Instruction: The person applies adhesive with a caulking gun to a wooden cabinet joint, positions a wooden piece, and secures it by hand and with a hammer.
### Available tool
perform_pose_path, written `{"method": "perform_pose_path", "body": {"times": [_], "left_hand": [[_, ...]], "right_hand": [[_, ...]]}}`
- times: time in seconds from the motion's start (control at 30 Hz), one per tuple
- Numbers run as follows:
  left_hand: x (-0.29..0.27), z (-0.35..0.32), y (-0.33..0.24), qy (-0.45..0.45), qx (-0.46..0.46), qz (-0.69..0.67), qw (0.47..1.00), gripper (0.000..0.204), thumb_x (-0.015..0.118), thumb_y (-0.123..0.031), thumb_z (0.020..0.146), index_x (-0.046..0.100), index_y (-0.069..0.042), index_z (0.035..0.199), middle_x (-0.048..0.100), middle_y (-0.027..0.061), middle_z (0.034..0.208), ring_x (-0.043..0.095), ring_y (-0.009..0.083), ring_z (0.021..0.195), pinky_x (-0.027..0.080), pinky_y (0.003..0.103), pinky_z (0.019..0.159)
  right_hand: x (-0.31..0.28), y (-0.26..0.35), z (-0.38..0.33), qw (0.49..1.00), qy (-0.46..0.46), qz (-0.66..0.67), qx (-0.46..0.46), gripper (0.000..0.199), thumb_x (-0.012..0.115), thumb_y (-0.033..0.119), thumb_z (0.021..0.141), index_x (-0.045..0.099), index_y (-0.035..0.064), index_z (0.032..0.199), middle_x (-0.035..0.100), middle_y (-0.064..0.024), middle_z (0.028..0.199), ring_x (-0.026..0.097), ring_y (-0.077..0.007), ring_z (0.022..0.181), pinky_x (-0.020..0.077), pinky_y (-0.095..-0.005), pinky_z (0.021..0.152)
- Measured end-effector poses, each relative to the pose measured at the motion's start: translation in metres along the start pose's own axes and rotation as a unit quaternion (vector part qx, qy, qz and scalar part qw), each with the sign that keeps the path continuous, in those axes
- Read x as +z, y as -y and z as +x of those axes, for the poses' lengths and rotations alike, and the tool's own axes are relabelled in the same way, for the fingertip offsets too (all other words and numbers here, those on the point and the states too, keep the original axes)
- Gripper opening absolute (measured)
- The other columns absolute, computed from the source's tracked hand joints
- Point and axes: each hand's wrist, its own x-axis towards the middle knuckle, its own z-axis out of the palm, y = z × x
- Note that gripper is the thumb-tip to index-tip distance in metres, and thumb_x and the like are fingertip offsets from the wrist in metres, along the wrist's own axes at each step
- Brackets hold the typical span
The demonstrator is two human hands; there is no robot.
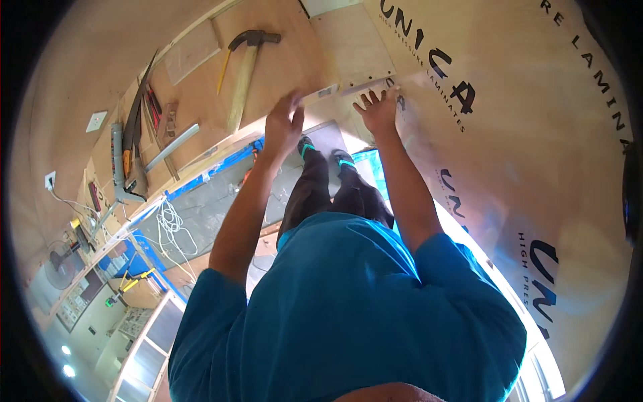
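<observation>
My left hand (284, 126) is over the front edge of the wooden worktop (295, 40), thumb apart from the fingers and nothing seen in it. Its fingertips are slightly blurred. My right hand (378, 112) has its fingers spread and is empty, beside the corner where the worktop meets the large printed laminate sheet (435, 134). Whether either hand touches the wood, I cannot tell. Nearest my left hand lies a claw hammer (242, 87) with a wooden handle. A yellow pencil (223, 71) rests against its head.
Further left on the worktop are a handsaw (136, 114), a grey-handled hammer (118, 157), red-handled pliers (154, 107) and a metal strip (173, 146). White cable (173, 224) coils over the grey floor (221, 204). A fan (57, 269) stands at the far left.
</observation>
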Motion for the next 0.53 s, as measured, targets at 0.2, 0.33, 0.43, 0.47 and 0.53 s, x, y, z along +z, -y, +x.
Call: {"method": "perform_pose_path", "body": {"times": [0.2, 0.33, 0.43, 0.47, 0.53], "left_hand": [[0.026, 0.105, -0.003, 0.086, 0.184, 0.044, 0.978, 0.052, 0.058, -0.003, 0.083, 0.056, -0.001, 0.136, 0.061, 0.0268, 0.128, 0.057, 0.0454, 0.12, 0.047, 0.049, 0.102], [0.036, 0.1, 0.01, 0.131, 0.244, 0.094, 0.956, 0.055, 0.057, -0.002, 0.08, 0.057, -0.005, 0.135, 0.063, 0.021, 0.126, 0.054, 0.0416, 0.125, 0.042, 0.05, 0.104], [0.037, 0.103, 0.013, 0.162, 0.259, 0.107, 0.946, 0.055, 0.058, -0.004, 0.081, 0.059, -0.009, 0.135, 0.065, 0.0177, 0.125, 0.054, 0.0387, 0.126, 0.04, 0.05, 0.104], [0.035, 0.1, 0.013, 0.159, 0.29, 0.129, 0.935, 0.055, 0.059, -0.004, 0.081, 0.06, -0.011, 0.135, 0.066, 0.0163, 0.124, 0.055, 0.0374, 0.125, 0.039, 0.05, 0.103], [0.041, 0.105, 0.013, 0.171, 0.299, 0.133, 0.929, 0.05, 0.059, -0.007, 0.084, 0.061, -0.011, 0.134, 0.067, 0.0135, 0.124, 0.056, 0.036, 0.123, 0.038, 0.049, 0.104]], "right_hand": [[-0.029, -0.046, 0.084, 0.994, -0.061, 0.092, 0.001, 0.075, 0.034, 0.055, 0.103, 0.006, 0.0212, 0.163, 0.016, -0.0129, 0.167, 0.021, -0.0349, 0.153, 0.0142, -0.0612, 0.121], [-0.026, -0.046, 0.107, 0.99, -0.104, 0.09, 0.02, 0.073, 0.025, 0.058, 0.104, 0.003, 0.022, 0.163, 0.022, -0.0125, 0.165, 0.026, -0.0335, 0.151, 0.0167, -0.0574, 0.122], [-0.026, -0.047, 0.124, 0.984, -0.131, 0.114, 0.033, 0.07, 0.018, 0.059, 0.104, 0.009, 0.0217, 0.163, 0.027, -0.011, 0.164, 0.03, -0.0323, 0.149, 0.0199, -0.0573, 0.121], [-0.029, -0.05, 0.126, 0.989, -0.097, 0.106, 0.019, 0.07, 0.016, 0.059, 0.104, 0.013, 0.021, 0.163, 0.027, -0.0102, 0.164, 0.031, -0.0322, 0.148, 0.0213, -0.0576, 0.121], [-0.032, -0.045, 0.142, 0.991, -0.033, 0.126, -0.025, 0.07, 0.014, 0.06, 0.104, 0.026, 0.0193, 0.16, 0.026, -0.0087, 0.165, 0.031, -0.0326, 0.148, 0.024, -0.0587, 0.12]]}}
